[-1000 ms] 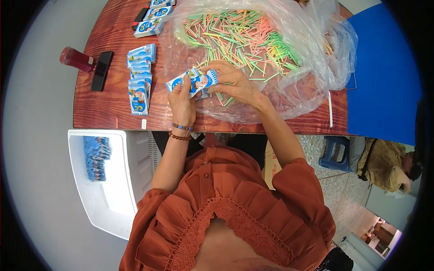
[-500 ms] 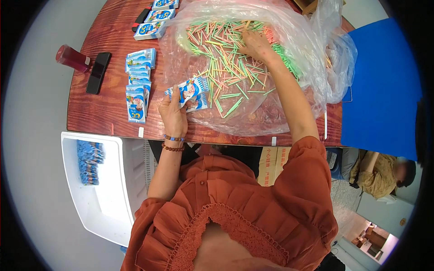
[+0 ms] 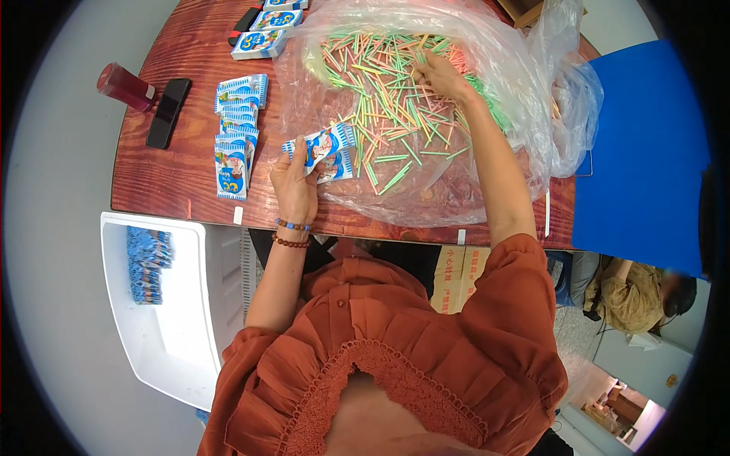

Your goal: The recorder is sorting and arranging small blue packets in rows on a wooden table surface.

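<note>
My left hand (image 3: 295,186) grips a small blue-and-white packet (image 3: 321,150) between thumb and fingers, above the table's front part. A second packet (image 3: 337,167) of the same kind shows just beneath it; whether the hand holds that one too is hard to see. Farther off to the right, my right hand (image 3: 442,76) reaches into a spread of thin pastel sticks (image 3: 388,110), green, pink and yellow. Its fingers are curled together on a few sticks by the fingertips, partly hidden by the hand. The sticks lie on a clear plastic bag (image 3: 449,194).
Left of the bag lies a row of overlapping packets (image 3: 231,171), with small boxes (image 3: 258,43) behind. A black phone (image 3: 168,114) and a red bottle (image 3: 125,87) are farther left. A white bin (image 3: 205,281) holding blue packets stands below the table edge. A person (image 3: 635,296) is at right.
My right hand has drawn slightly right and nearer, its fingers more gathered over the sticks. My left hand keeps the packet in nearly the same place. The view has shifted a little.
</note>
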`<act>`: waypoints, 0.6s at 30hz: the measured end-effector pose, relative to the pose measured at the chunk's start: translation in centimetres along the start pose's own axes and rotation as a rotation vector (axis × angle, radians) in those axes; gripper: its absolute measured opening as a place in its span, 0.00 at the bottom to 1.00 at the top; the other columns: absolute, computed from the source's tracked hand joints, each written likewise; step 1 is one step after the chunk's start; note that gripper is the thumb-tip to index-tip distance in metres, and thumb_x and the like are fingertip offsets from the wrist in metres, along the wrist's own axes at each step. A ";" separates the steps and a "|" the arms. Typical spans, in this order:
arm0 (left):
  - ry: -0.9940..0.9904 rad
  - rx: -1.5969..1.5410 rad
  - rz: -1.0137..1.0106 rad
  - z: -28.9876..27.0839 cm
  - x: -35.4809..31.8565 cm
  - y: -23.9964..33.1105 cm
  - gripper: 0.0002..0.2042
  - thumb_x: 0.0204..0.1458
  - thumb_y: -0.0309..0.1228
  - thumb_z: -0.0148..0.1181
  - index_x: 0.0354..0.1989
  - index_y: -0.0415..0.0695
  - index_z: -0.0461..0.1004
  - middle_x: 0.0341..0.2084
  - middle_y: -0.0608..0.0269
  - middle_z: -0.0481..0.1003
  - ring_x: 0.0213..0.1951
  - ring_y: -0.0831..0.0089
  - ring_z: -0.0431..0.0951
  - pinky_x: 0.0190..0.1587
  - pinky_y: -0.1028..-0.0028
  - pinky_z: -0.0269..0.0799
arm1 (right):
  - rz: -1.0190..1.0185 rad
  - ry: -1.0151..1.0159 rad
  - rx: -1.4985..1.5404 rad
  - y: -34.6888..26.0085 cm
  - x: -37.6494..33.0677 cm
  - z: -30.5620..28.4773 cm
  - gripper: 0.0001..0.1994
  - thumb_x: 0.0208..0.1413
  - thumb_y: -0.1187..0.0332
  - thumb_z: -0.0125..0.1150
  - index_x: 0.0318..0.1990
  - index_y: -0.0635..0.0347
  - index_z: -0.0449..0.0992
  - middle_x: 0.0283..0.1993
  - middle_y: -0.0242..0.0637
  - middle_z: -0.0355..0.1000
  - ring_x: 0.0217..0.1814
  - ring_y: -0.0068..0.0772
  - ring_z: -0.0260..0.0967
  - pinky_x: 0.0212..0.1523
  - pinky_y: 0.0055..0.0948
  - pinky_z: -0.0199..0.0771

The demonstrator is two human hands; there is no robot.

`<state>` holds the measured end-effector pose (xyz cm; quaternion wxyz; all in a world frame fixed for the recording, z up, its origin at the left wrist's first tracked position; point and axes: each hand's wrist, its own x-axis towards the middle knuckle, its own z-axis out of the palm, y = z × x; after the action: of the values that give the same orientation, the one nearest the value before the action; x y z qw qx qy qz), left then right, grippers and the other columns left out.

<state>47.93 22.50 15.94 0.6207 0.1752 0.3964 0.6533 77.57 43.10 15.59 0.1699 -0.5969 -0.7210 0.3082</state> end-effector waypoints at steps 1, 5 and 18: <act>0.028 0.008 -0.013 0.3 0.0 0.0 0.12 0.59 0.36 0.56 0.31 0.40 0.76 0.28 0.66 0.77 0.27 0.80 0.71 0.30 0.78 0.68 | 0.035 -0.026 0.267 0.5 0.0 -0.2 0.12 0.63 0.63 0.48 0.39 0.65 0.69 0.34 0.40 0.75 0.33 0.32 0.74 0.36 0.32 0.73; -0.028 -0.026 -0.023 -0.9 0.3 -0.3 0.10 0.60 0.33 0.55 0.34 0.39 0.76 0.30 0.63 0.78 0.30 0.78 0.77 0.31 0.78 0.75 | -0.037 0.009 0.556 -1.4 -1.6 -0.3 0.11 0.65 0.64 0.47 0.40 0.65 0.68 0.29 0.33 0.71 0.30 0.24 0.68 0.34 0.23 0.71; -0.025 -0.034 -0.034 -0.3 -0.2 -0.6 0.10 0.59 0.34 0.55 0.35 0.39 0.76 0.32 0.63 0.78 0.31 0.77 0.77 0.30 0.77 0.75 | -0.130 0.365 0.459 -3.8 -5.6 7.6 0.10 0.63 0.65 0.47 0.41 0.64 0.66 0.36 0.42 0.75 0.41 0.32 0.72 0.44 0.31 0.69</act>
<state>48.09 22.17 15.37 0.6396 0.1658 0.3803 0.6471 71.32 35.53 12.99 0.4465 -0.5410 -0.6269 0.3391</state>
